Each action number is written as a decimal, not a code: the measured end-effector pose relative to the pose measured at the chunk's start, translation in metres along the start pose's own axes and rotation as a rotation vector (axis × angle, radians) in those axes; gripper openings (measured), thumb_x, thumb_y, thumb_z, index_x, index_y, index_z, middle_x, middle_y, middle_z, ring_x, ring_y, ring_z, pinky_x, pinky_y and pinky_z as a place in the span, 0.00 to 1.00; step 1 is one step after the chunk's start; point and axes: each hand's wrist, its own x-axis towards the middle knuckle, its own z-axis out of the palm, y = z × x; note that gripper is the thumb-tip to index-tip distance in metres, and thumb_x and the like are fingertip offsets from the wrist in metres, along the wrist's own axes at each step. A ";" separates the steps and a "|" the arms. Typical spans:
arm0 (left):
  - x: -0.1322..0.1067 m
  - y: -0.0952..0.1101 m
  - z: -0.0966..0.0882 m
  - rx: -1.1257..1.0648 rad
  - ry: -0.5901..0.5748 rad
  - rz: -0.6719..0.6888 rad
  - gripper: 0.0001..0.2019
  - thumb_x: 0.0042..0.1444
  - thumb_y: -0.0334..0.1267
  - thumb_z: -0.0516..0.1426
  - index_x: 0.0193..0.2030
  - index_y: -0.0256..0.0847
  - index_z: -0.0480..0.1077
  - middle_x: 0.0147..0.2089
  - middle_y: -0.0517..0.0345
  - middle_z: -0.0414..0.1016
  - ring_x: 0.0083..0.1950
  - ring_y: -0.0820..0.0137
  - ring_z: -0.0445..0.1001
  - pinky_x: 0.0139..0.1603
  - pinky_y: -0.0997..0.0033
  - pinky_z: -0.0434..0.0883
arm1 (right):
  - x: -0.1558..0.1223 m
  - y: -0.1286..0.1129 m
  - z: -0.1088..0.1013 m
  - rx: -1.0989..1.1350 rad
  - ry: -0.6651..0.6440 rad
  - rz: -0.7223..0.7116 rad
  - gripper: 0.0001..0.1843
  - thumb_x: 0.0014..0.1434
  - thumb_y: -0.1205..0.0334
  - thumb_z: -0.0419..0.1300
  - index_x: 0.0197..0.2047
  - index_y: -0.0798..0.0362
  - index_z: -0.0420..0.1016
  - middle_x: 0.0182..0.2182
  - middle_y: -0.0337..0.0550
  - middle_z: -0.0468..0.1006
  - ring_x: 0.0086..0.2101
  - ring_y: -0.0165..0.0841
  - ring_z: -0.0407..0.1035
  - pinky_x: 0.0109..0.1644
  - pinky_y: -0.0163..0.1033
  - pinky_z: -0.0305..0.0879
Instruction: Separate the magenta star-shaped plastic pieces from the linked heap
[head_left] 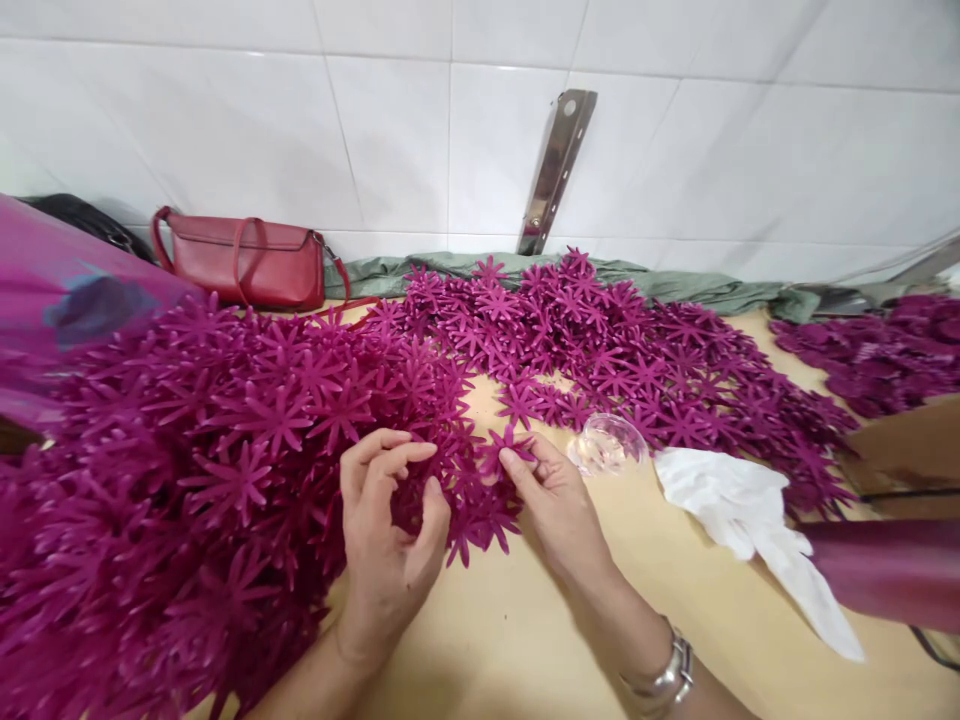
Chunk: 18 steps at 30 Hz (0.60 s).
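Observation:
Between the thumb and fingers of my right hand [559, 495] is a magenta star-shaped artificial flower piece [504, 447], pinched near its middle. My left hand [394, 520] is held just left of it, fingers bent, with a gap between thumb and forefinger and nothing visible between them. Behind and beside my left hand rises a large heap of the same magenta flower pieces [247, 410]. A few loose pieces [480, 525] lie below and between the two hands. A small clear plastic dish [609, 443] stands just beyond my right hand; its contents are hard to make out.
A second heap of flower pieces [660, 360] spreads along the back of the tan table [510, 640]. To the right lie a white cloth [731, 495] and darker magenta pieces [900, 350]. A red handbag [247, 262] and green fabric [675, 285] rest against the tiled wall [390, 140].

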 end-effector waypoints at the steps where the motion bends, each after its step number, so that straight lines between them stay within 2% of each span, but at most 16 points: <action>1: 0.000 0.001 0.000 -0.013 -0.038 0.023 0.15 0.62 0.28 0.59 0.54 0.43 0.72 0.56 0.50 0.70 0.51 0.64 0.71 0.54 0.62 0.71 | -0.001 -0.001 0.001 -0.012 -0.022 -0.001 0.15 0.64 0.47 0.66 0.40 0.50 0.75 0.28 0.37 0.79 0.25 0.28 0.69 0.32 0.34 0.69; 3: -0.001 0.001 0.002 -0.061 -0.141 0.022 0.17 0.64 0.30 0.59 0.60 0.43 0.70 0.59 0.48 0.71 0.55 0.63 0.73 0.57 0.61 0.72 | -0.003 -0.003 0.004 -0.034 -0.080 -0.008 0.14 0.64 0.48 0.66 0.41 0.50 0.76 0.27 0.36 0.78 0.26 0.28 0.69 0.33 0.34 0.69; 5: -0.002 0.000 0.004 -0.125 -0.231 0.004 0.18 0.66 0.32 0.60 0.61 0.44 0.70 0.58 0.50 0.74 0.55 0.65 0.75 0.58 0.63 0.72 | -0.006 -0.005 0.006 -0.049 -0.134 -0.021 0.14 0.64 0.48 0.67 0.42 0.50 0.77 0.28 0.36 0.77 0.27 0.28 0.69 0.32 0.34 0.67; 8: -0.005 -0.005 0.007 -0.240 -0.294 -0.022 0.11 0.66 0.32 0.61 0.53 0.46 0.76 0.49 0.57 0.80 0.50 0.69 0.78 0.54 0.70 0.74 | -0.007 -0.007 0.007 -0.062 -0.156 -0.041 0.16 0.62 0.46 0.68 0.37 0.51 0.75 0.25 0.33 0.72 0.24 0.27 0.64 0.27 0.33 0.61; 11: -0.008 -0.009 0.007 -0.281 -0.262 -0.099 0.07 0.65 0.33 0.62 0.48 0.47 0.78 0.45 0.60 0.81 0.46 0.70 0.79 0.52 0.72 0.74 | -0.004 -0.006 0.003 -0.042 -0.166 -0.039 0.23 0.57 0.43 0.71 0.28 0.51 0.69 0.22 0.31 0.67 0.23 0.26 0.60 0.27 0.33 0.59; 13: -0.008 -0.008 0.008 -0.292 -0.207 -0.232 0.06 0.64 0.36 0.62 0.47 0.46 0.79 0.41 0.60 0.81 0.41 0.70 0.79 0.46 0.73 0.75 | -0.002 -0.004 0.000 -0.022 -0.154 -0.025 0.25 0.57 0.40 0.70 0.27 0.50 0.67 0.22 0.32 0.68 0.23 0.26 0.61 0.27 0.33 0.60; 16: -0.006 -0.003 0.008 -0.385 -0.112 -0.438 0.06 0.62 0.41 0.65 0.43 0.43 0.78 0.35 0.61 0.79 0.33 0.72 0.77 0.35 0.76 0.73 | 0.000 -0.002 -0.002 -0.015 -0.080 -0.015 0.21 0.62 0.41 0.66 0.34 0.50 0.71 0.23 0.32 0.71 0.23 0.26 0.63 0.29 0.33 0.63; 18: -0.004 0.001 0.009 -0.459 -0.078 -0.490 0.07 0.59 0.41 0.66 0.38 0.41 0.76 0.33 0.60 0.79 0.33 0.72 0.76 0.34 0.77 0.73 | 0.000 -0.003 -0.002 -0.012 -0.044 -0.027 0.18 0.64 0.42 0.64 0.40 0.49 0.73 0.27 0.34 0.75 0.27 0.29 0.67 0.33 0.34 0.66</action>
